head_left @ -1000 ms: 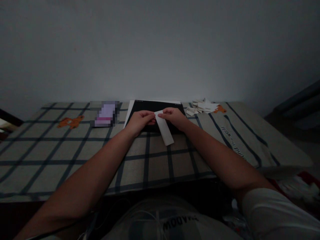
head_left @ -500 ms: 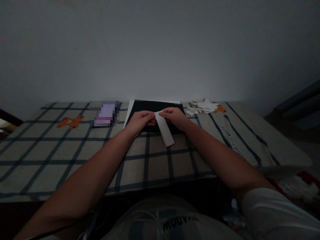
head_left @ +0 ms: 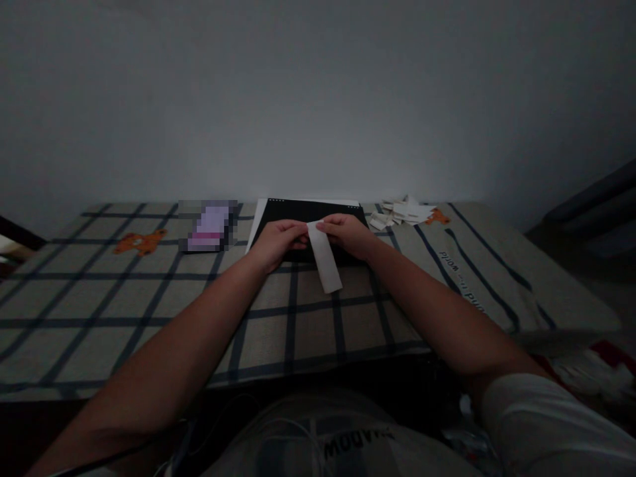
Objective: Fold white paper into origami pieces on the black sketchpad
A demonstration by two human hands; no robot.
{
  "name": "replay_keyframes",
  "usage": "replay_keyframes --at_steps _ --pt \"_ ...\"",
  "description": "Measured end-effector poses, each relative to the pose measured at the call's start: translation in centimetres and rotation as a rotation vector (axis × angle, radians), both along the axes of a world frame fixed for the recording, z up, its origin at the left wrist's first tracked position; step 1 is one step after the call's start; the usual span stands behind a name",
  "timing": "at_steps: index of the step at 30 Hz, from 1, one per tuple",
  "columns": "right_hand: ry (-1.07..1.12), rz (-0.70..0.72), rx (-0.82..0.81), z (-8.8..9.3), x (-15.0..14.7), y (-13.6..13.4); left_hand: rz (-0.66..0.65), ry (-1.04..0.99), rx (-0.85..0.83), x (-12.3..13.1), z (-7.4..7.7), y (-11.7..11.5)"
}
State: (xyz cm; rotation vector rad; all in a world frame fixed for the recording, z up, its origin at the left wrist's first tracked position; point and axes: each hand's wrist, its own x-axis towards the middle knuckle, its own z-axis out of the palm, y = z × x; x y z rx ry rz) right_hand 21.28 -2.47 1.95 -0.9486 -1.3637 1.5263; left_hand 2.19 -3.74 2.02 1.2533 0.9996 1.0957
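A white paper strip (head_left: 326, 262) hangs down toward me from between my two hands. My left hand (head_left: 282, 242) pinches its upper left corner between thumb and fingers. On the other side, my right hand (head_left: 346, 233) grips the top right of the strip, thumb on its face. Both hands are over a black notebook or folder (head_left: 298, 211) that lies on some white sheets; their wrists come in from the two sides. The strip's lower end reaches past the black cover's near edge. The fingers behind the paper are partly hidden.
A loose pile of torn or folded paper pieces (head_left: 405, 212) lies right of the black cover. To the left is a phone (head_left: 209, 228) with a lit, blurred screen. A checked cloth (head_left: 163, 291) covers the table, which meets a plain wall (head_left: 318, 99).
The strip's lower end has swung slightly to the left, so it hangs a little straighter. Both hands keep almost the same place and hold.
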Motion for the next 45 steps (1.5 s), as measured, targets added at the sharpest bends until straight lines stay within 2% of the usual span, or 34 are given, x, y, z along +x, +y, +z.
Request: replay_keyframes --at_steps 3,9,26,35,45 --pt "-0.006 0.026 0.004 -0.04 0.03 0.0 0.054 0.096 0.065 0.1 -0.29 0.13" --pt "-0.095 -0.011 0.07 -0.1 0.16 -0.07 0.063 0.161 0.113 0.15 -0.63 0.15" --pt "-0.21 -0.035 0.148 -0.16 0.18 -0.13 -0.009 0.122 0.088 0.14 -0.63 0.11" --pt "-0.144 -0.029 0.153 -0.15 -0.05 0.07 0.118 0.163 0.139 0.21 -0.47 0.02" --pt "-0.192 -0.011 0.124 0.02 -0.03 -0.2 0.123 0.218 0.109 0.22 -0.26 0.0"
